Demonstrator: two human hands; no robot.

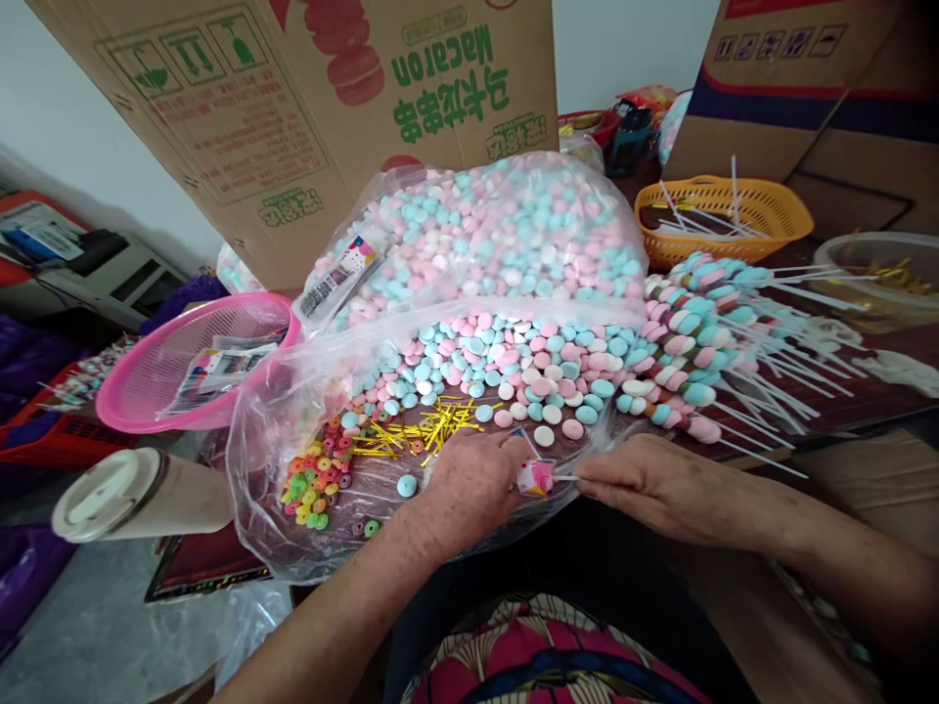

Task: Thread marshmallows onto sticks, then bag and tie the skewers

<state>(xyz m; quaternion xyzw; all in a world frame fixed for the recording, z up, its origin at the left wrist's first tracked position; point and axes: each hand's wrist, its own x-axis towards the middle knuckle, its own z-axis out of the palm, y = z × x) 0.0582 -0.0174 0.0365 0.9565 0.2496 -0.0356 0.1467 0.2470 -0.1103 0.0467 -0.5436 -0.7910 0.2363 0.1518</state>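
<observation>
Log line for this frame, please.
left hand: holds pink candy | right hand: pinches white stick | behind: finished skewers

Two hands (469, 484) (638, 479), two baskets: pink (147, 381), orange (763, 200); one white-lidded cup (139, 494); two cardboard boxes (293, 108) (799, 78)

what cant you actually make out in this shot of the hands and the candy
Head view only:
- Left hand: fingertips curl under, so their grip on the pink candy is hidden.
- White stick: far end covered by the right hand.
- Bag label: print too small to read.
- Clear tub: cut off by the right edge; contents blurred.
- Orange basket: its base is hidden behind the finished skewers.
</observation>
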